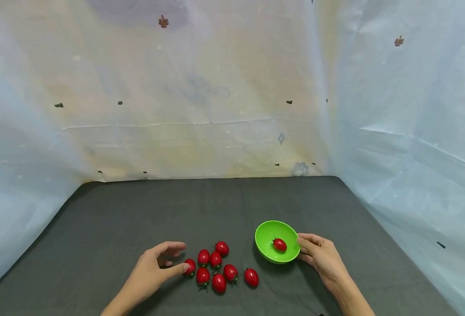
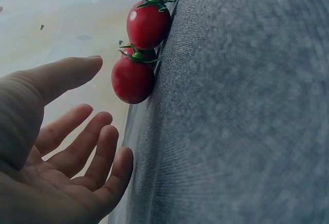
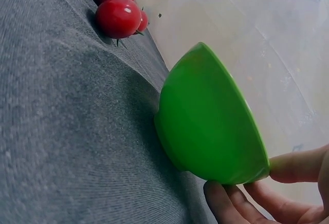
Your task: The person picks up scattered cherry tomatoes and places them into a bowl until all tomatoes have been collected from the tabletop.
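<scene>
On the left, the left hand (image 1: 153, 268) has its thumb and fingers spread apart. Its thumb is just beside the first red tomato (image 1: 191, 267). Next come six more tomatoes (image 1: 218, 284) in a bunch, all sitting on the dark gray cloth (image 1: 137, 210). A bit to the right, one lone tomato (image 1: 251, 278) lies near the bunch. Farther right is a green bowl (image 1: 264, 241) with a tomato inside (image 1: 280, 245). Last is the right hand (image 1: 322, 258). It pinches the bowl's side, thumb at the rim and fingers under it on the outside.
</scene>
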{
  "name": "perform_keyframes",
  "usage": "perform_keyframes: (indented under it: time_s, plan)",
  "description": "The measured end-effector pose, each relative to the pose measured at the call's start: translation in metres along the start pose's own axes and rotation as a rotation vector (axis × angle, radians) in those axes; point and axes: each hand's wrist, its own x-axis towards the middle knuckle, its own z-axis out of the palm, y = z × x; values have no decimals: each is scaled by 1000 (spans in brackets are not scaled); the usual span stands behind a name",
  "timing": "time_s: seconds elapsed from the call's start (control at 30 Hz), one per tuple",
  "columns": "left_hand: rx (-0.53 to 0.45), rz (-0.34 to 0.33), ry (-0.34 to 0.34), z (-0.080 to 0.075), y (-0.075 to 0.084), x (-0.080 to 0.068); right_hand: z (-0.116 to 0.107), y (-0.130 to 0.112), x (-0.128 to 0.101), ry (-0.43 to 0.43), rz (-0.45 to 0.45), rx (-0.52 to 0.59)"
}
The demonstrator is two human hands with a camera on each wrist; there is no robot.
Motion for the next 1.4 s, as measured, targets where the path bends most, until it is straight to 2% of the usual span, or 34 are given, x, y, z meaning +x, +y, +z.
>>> perform_keyframes:
  time_s: [0.27, 0.53, 0.8, 1.1, 1.4]
  plan:
    - [-8, -56, 1, -6, -2, -5, 9, -3, 5, -45, -13, 0]
    - [-29, -72, -30, -4, 1, -6, 7, -2, 3, -29, 0, -4]
    - [-73, -49, -107, 1, -3, -1, 1, -3, 2, -16, 3, -15]
    - [-33, 1, -141, -1, -2, 2, -1, -3, 1, -8, 11, -13]
    - [3, 1, -161, 1, -4, 0, -1, -2, 0, -9, 27, -28]
